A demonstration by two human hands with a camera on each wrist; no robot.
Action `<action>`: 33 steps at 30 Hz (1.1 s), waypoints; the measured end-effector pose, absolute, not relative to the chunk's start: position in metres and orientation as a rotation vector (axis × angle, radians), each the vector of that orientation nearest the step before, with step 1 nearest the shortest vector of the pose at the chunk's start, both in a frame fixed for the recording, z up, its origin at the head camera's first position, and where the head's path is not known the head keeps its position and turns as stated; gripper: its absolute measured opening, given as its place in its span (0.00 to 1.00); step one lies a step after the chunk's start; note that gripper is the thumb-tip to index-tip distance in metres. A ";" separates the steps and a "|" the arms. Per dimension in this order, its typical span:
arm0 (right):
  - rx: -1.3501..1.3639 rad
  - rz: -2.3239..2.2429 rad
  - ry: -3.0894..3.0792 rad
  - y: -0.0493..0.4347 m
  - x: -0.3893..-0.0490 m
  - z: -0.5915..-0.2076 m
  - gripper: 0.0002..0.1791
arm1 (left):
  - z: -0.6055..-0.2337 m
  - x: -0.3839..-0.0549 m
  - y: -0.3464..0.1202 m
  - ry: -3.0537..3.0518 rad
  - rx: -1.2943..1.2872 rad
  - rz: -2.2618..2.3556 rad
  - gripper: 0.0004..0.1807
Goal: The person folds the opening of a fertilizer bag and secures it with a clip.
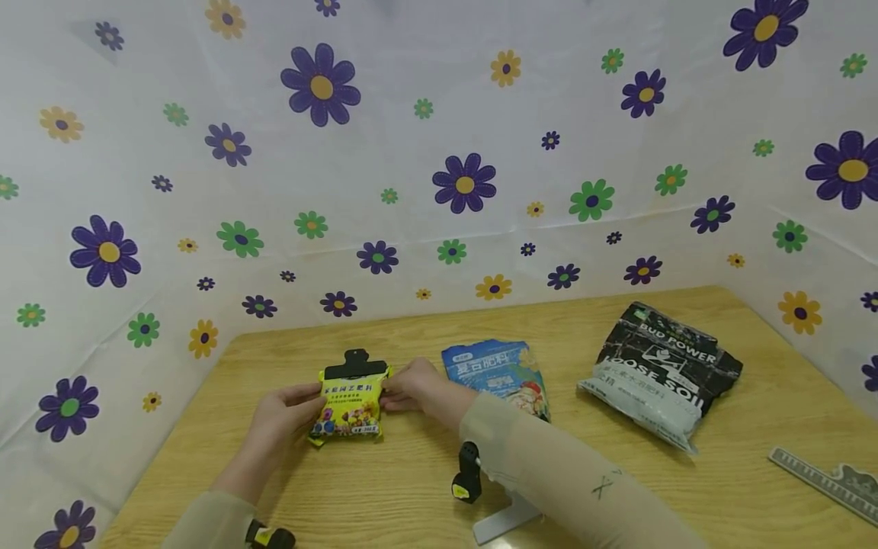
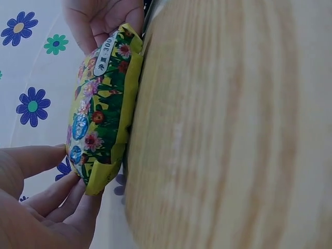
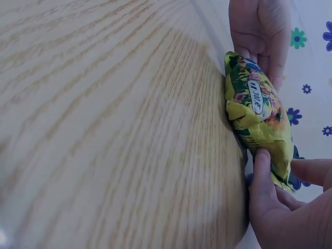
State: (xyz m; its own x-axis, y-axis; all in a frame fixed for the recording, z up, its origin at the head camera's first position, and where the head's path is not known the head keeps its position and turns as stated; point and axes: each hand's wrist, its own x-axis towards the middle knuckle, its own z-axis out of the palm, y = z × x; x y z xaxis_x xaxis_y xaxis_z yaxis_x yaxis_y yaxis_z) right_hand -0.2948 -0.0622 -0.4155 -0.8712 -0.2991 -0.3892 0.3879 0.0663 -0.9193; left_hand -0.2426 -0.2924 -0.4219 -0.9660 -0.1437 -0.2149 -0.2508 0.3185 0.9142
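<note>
A small yellow bag printed with flowers (image 1: 350, 408) lies on the wooden table, with a wide black clip (image 1: 355, 368) across its top edge. My left hand (image 1: 288, 408) holds the bag's left side between thumb and fingers, as the left wrist view shows from close by. On the opposite side my right hand (image 1: 418, 389) pinches the bag's right edge; thumb and finger meet the yellow wrapper in the right wrist view. The plump, crinkled bag (image 3: 259, 106) lies between both hands. The clip is out of sight in both wrist views.
A blue bag (image 1: 490, 370) lies just beyond my right forearm, partly covered by it. Farther right sits a larger black and white bag marked LOOSE SOIL (image 1: 658, 370). A grey clip (image 1: 830, 480) lies at the right, and a pale flat piece (image 1: 504, 522) shows beneath my right sleeve.
</note>
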 end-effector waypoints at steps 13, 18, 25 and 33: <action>0.034 -1.767 1.908 -0.064 -0.301 -0.410 0.20 | -0.421 -0.244 -0.296 2.494 -0.399 1.704 0.30; -0.014 -1.737 1.909 -0.063 -0.302 -0.408 0.20 | -0.421 -0.244 -0.298 2.498 -0.404 1.710 0.30; -0.078 -1.707 1.990 -0.059 -0.299 -0.408 0.25 | -0.420 -0.244 -0.296 2.515 -0.407 1.678 0.29; -0.124 -1.656 2.079 -0.054 -0.298 -0.409 0.22 | -0.421 -0.244 -0.291 2.513 -0.420 1.686 0.28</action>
State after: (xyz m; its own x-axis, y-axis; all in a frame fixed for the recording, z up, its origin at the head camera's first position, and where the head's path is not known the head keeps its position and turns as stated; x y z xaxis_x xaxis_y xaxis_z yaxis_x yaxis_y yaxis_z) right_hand -0.2979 -0.0537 -0.4086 -0.8823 -0.3567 -0.3070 0.2195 0.2652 -0.9389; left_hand -0.2438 -0.2909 -0.4212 -0.9585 -0.1784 -0.2224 -0.2735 0.3545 0.8942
